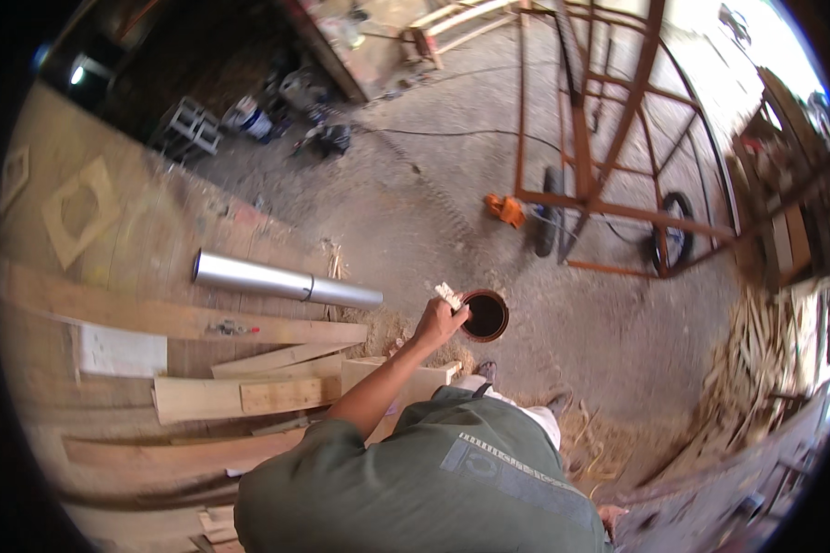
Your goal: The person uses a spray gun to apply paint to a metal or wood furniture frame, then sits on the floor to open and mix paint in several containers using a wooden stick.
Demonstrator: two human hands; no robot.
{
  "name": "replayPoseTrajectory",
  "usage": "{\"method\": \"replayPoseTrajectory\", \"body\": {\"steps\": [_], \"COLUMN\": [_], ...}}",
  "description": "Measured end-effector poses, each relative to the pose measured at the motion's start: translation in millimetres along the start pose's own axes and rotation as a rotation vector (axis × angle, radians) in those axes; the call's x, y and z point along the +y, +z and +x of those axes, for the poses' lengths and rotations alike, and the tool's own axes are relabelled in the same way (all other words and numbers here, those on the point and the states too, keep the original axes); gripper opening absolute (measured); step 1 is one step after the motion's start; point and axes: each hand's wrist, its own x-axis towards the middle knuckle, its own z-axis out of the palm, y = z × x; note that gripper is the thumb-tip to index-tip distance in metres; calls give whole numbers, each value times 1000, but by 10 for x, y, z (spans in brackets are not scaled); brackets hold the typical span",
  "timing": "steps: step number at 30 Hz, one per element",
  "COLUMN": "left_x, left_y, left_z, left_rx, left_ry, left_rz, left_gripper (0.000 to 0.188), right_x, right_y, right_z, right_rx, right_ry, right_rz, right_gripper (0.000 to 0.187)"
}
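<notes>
My left hand point(441, 324) is closed, reaching forward from my body. A small pale, rough-edged piece point(448, 295) sticks out of its fingers; I cannot make out its kind. Right beside the fingertips is a round, brown-rimmed container point(504, 318) with a dark inside. Whether the fingers touch its rim is unclear. My right hand point(611, 516) hangs low at my right side, mostly hidden by my green shirt, and its fingers do not show clearly.
On the wooden worktop at left lie a silver metal tube point(249, 276), several boards point(290, 394) and a white sheet point(123, 351). A rusty wheeled metal frame point(609, 198) stands ahead right, near an orange bundle point(504, 210). Wood offcuts point(756, 359) pile up at right.
</notes>
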Motion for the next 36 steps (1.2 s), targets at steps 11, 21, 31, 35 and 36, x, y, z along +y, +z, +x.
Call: {"method": "replayPoseTrajectory", "body": {"steps": [11, 21, 31, 35, 36], "left_x": [-1593, -2830, -3697, -4167, -4265], "left_y": [-1552, -2456, -4105, -4765, -4904], "left_z": [-286, 322, 1378, 1862, 1960], "left_rx": [468, 654, 875, 938, 945], "left_ry": [-221, -550, -770, -825, -873], "left_rz": [-35, -75, -49, -55, -73], "left_gripper": [21, 24, 28, 25, 24], "right_x": [-380, -844, -1283, -1131, -1017], "right_y": [215, -196, -1605, -2630, -2983], "right_z": [-4057, -7413, -12218, -14108, -14425], "right_rx": [-1155, -1298, -1852, -1725, -1702], "right_ry": [-1315, -2246, -2096, -2457, -2550], "right_rz": [105, -696, -413, -325, -328], "right_gripper": [65, 47, 31, 52, 54]}}
